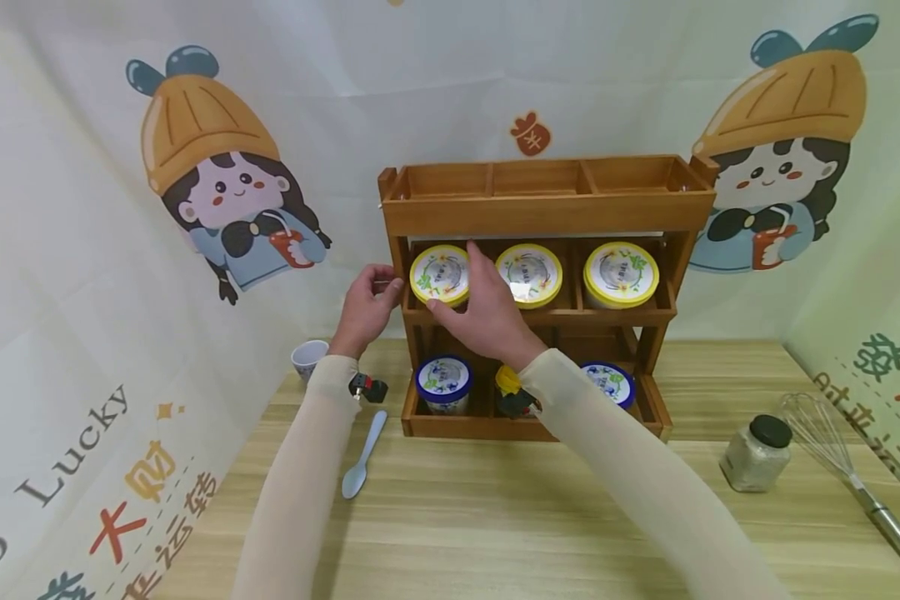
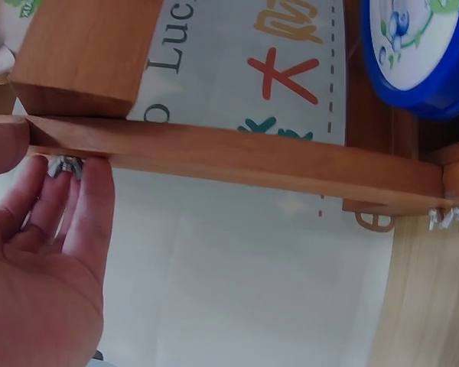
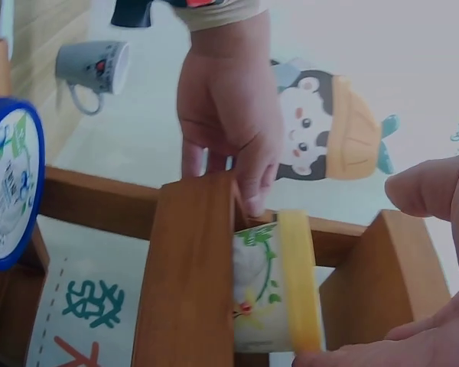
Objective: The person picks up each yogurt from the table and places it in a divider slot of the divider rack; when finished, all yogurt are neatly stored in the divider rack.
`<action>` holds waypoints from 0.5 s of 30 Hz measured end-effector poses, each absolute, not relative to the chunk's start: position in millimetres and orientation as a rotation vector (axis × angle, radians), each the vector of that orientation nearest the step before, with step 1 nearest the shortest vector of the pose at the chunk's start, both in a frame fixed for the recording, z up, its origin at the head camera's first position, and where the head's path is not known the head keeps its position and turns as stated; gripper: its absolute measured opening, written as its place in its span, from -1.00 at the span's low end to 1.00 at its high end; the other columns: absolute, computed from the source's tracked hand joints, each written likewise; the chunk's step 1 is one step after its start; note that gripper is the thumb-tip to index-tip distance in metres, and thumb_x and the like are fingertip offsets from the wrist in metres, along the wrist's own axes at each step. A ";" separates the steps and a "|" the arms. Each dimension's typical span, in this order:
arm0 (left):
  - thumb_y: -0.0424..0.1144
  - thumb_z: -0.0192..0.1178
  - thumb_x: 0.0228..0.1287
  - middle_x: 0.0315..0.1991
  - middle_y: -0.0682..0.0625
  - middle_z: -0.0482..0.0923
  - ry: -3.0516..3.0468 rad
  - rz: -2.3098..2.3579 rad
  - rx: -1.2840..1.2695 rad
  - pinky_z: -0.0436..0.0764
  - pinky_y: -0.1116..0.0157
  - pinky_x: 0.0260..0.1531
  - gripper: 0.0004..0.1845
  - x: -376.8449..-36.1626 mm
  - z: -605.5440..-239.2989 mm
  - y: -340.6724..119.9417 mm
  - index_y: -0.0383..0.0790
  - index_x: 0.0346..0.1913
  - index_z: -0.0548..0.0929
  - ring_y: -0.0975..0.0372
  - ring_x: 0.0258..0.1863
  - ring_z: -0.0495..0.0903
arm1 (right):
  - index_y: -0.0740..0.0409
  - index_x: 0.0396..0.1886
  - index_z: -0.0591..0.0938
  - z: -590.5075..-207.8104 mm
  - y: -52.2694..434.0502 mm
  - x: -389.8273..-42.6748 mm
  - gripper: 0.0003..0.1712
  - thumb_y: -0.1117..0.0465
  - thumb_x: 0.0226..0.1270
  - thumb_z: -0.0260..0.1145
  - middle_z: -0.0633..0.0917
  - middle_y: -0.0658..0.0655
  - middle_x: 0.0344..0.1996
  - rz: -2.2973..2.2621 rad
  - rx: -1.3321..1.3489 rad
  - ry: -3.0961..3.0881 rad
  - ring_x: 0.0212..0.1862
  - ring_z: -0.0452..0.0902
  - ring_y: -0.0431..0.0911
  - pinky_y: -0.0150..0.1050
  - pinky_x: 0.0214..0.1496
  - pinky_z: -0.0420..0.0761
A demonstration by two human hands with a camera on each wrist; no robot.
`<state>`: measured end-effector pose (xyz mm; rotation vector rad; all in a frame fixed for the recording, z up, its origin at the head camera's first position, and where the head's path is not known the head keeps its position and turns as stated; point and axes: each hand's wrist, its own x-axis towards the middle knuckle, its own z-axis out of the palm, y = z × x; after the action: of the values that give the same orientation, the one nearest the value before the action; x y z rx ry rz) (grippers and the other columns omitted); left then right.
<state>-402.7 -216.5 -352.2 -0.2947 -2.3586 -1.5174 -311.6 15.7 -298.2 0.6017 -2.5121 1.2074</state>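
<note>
A three-tier wooden rack [image 1: 540, 218] holds round tubs on its middle and bottom shelves. My left hand [image 1: 367, 310] grips the rack's left side post, thumb on the front edge and fingertips around a metal wing nut [image 2: 66, 165] on the outer face. My right hand [image 1: 489, 310] is spread in front of the left yellow-lidded tub [image 1: 438, 272] on the middle shelf. Its thumb is at the lid's lower edge; in the right wrist view one fingertip touches the yellow lid [image 3: 298, 287] while another finger stands apart from it.
Two more yellow-lidded tubs [image 1: 621, 273] share the middle shelf; blue-lidded tubs [image 1: 444, 379] sit below. A mug [image 1: 307, 357] and a spoon [image 1: 363, 458] lie to the left. A black-capped jar [image 1: 756, 454] and a whisk [image 1: 855, 479] are at the right.
</note>
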 end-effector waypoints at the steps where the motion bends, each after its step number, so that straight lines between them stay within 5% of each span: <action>1: -0.10 0.17 0.61 0.25 -0.23 0.58 -2.352 -1.514 -0.290 0.70 -0.02 0.25 -0.59 -402.1 -352.4 -215.9 -0.28 0.31 0.50 -0.05 0.26 0.59 | 0.25 0.73 -0.06 -298.3 17.6 -308.7 0.19 -0.10 0.41 0.43 0.13 0.30 0.69 1.211 0.614 -2.500 0.68 0.10 0.19 0.10 0.72 0.20; 8: -0.10 0.17 0.61 0.26 -0.24 0.59 -2.339 -1.534 -0.241 0.66 -0.04 0.30 -0.56 -388.7 -351.5 -210.2 -0.28 0.34 0.50 -0.05 0.28 0.57 | 0.18 0.73 0.00 -305.8 35.8 -288.3 0.11 -0.02 0.45 0.43 0.13 0.18 0.71 1.378 0.752 -2.376 0.69 0.12 0.08 0.09 0.61 0.41; 15: -0.05 0.18 0.59 0.39 -0.18 0.53 -2.322 -1.507 -0.194 0.62 -0.07 0.34 -0.54 -362.3 -341.5 -207.7 -0.23 0.37 0.52 -0.05 0.38 0.55 | 0.08 0.63 0.30 -320.8 67.0 -271.7 -0.14 0.01 0.46 0.41 0.39 0.13 0.59 1.444 0.802 -2.233 0.57 0.35 0.03 0.10 0.50 0.56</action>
<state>-362.3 -207.7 -341.5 -0.1936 -2.3219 -1.5067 -271.7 67.0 -320.8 0.8024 -2.2334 1.4437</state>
